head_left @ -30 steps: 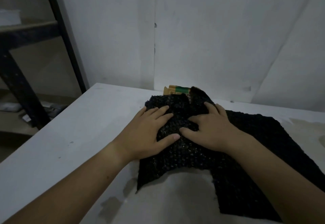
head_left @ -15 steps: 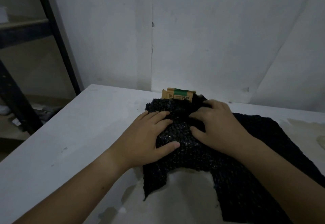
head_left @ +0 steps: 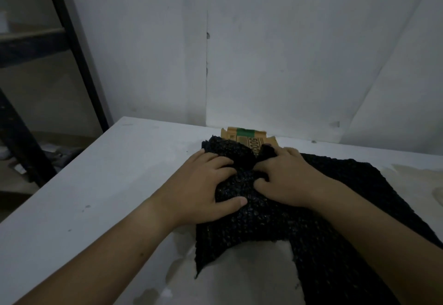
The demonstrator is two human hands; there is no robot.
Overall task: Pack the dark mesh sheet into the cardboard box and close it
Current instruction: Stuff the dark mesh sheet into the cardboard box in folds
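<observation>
bunching the dark mesh sheet (head_left: 275, 223) small, my left hand (head_left: 203, 192) and right hand (head_left: 290, 182) both clutch its gathered folds, i judge to fit the cardboard box (head_left: 249, 137) just beyond them; the rest trails on the table (head_left: 96, 197) toward my wrists

The dark mesh sheet (head_left: 263, 221), black and coarse-woven, lies on the counter (head_left: 107, 185), bunched into a mound at its far end, the rest spread flat to the right. The cardboard box (head_left: 242, 137), brown with a green strip, shows partly behind the mound.
</observation>
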